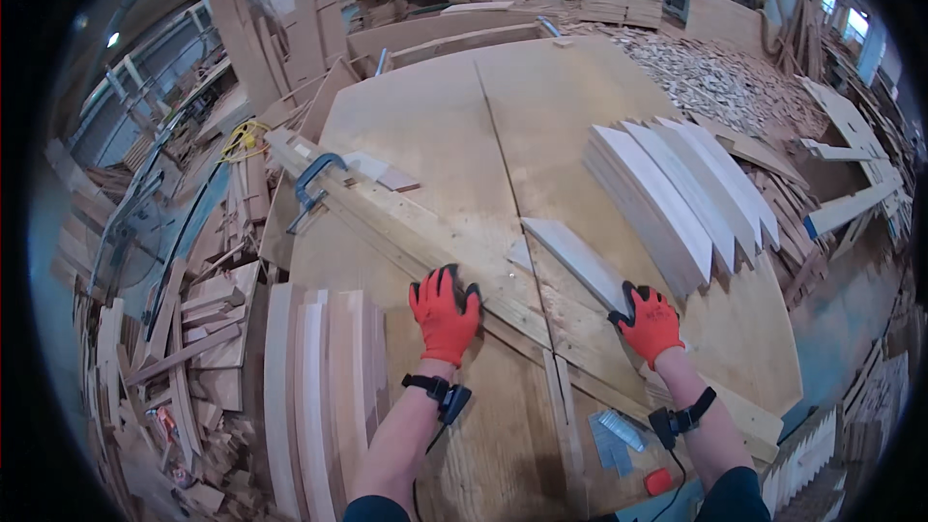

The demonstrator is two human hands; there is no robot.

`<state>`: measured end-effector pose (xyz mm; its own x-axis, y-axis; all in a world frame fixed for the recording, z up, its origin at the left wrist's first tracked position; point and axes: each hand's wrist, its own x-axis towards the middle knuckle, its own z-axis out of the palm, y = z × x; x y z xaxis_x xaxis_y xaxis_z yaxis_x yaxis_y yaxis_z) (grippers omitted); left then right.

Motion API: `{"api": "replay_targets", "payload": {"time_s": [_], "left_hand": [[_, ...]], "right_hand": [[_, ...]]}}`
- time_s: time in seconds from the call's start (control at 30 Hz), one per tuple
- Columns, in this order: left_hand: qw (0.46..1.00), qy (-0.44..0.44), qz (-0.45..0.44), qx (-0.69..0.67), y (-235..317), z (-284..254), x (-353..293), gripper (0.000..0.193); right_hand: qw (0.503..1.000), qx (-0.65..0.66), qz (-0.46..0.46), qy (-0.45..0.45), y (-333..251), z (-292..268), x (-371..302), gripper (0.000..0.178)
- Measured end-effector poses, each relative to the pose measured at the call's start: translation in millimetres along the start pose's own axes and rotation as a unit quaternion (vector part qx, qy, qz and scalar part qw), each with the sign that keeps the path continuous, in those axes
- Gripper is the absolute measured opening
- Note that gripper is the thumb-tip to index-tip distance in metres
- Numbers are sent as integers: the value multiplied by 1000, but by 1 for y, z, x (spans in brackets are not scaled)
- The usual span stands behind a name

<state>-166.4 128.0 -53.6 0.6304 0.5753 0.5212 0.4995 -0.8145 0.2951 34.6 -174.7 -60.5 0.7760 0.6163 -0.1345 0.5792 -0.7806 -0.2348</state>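
Note:
My left hand (448, 317), in a red glove with black fingertips, lies with fingers apart at the edge of a long wooden beam (416, 244) that crosses the plywood worktable (416, 116) diagonally. My right hand (648, 321), gloved the same way, grips the near end of a short pale board (578, 261) with slanted ends. That board lies flat near a small wood offcut (519, 253). A blue clamp (311, 186) sits on the beam's far left part, beside another angled offcut (372, 169).
Stacked boards with pointed ends (667, 203) stand at the right; another stack of boards (324, 387) is at the near left. Metal strips (611, 440) and a red object (658, 481) lie near my right forearm. Scrap wood (208, 329) piles up beyond the table's left edge.

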Motion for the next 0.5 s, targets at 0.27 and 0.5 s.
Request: {"api": "replay_targets", "payload": {"time_s": [0.27, 0.5], "left_hand": [[950, -278, -31, 138, 89, 56, 62, 66], [938, -338, -43, 66, 113, 36, 78, 60]], "right_hand": [[986, -19, 132, -104, 45, -32, -69, 92], [981, -17, 136, -138, 56, -46, -95, 94]]}}
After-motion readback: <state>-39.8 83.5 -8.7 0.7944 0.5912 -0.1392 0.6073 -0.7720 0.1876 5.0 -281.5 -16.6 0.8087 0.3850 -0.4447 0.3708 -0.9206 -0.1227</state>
